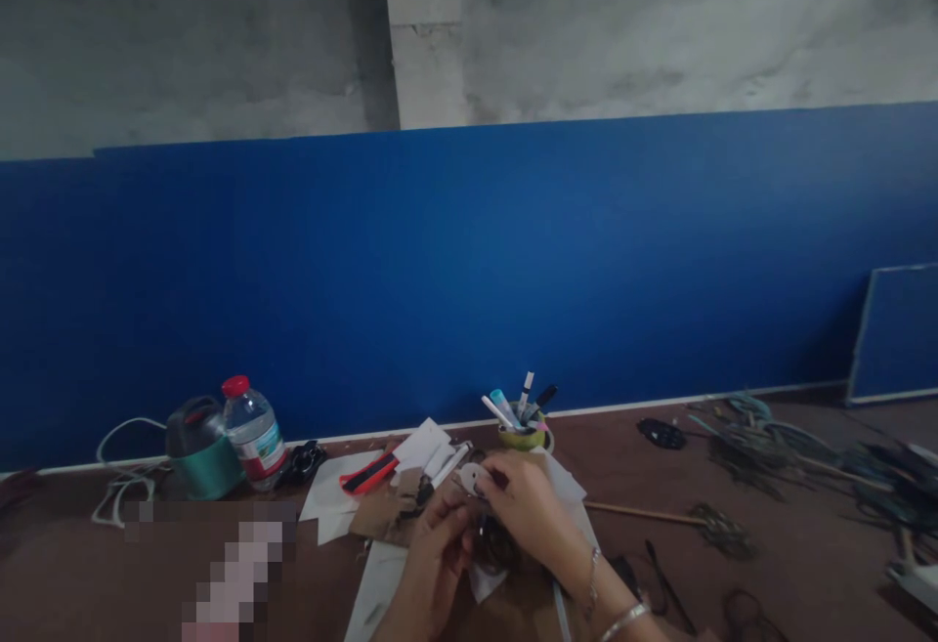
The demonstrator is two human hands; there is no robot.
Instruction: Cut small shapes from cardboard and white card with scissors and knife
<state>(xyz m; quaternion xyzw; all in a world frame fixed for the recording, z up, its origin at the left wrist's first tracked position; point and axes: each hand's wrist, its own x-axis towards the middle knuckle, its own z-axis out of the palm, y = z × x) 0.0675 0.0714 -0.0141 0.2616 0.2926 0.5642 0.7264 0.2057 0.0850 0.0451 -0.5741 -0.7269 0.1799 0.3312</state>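
Observation:
My right hand [529, 505], with bracelets on its wrist, pinches a small pale flat piece [471, 478] between thumb and fingers; its exact kind is too small to tell. Close beside it, my left hand [440, 549] has its fingers curled together near the piece's lower edge. What the left fingers hold, if anything, is hidden. Below the right hand lies a dark, shiny rounded thing [494, 544], partly covered. A red and black utility knife [370, 474] rests on white paper [329, 495] to the left of the hands.
A green cup [524, 440] of pens stands behind the hands. Leftward are a red-capped bottle [256, 442] and a dark and teal container [205, 456] with a white cord. Tangled wires [762, 437] and a thin stick [645, 513] lie right. A blue wall panel [469, 271] borders the table.

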